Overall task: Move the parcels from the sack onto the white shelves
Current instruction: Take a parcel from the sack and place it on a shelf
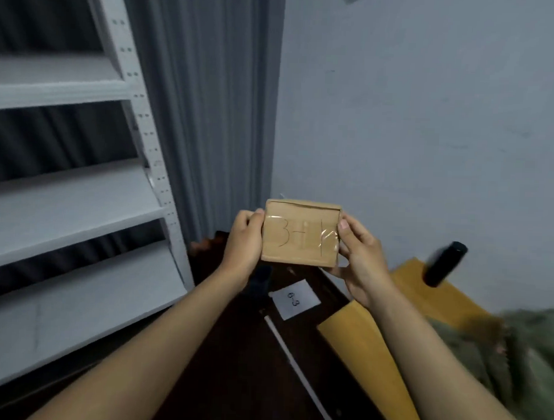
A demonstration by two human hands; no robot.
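Left hand (244,240) and right hand (360,260) grip a small brown parcel (300,234) between them by its side edges, fingers curled round it, white shelves (72,202) to their left.

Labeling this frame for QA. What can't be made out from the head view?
- Handwriting on the taped cardboard parcel: tape glare, unreadable in full.
- Fingers of the left hand and right hand: hidden behind the parcel.
- Green sack: blurred, cut by the right edge; contents unseen.
- Black cylinder: motion-blurred, unidentifiable.
- White shelves: cut by the left edge.
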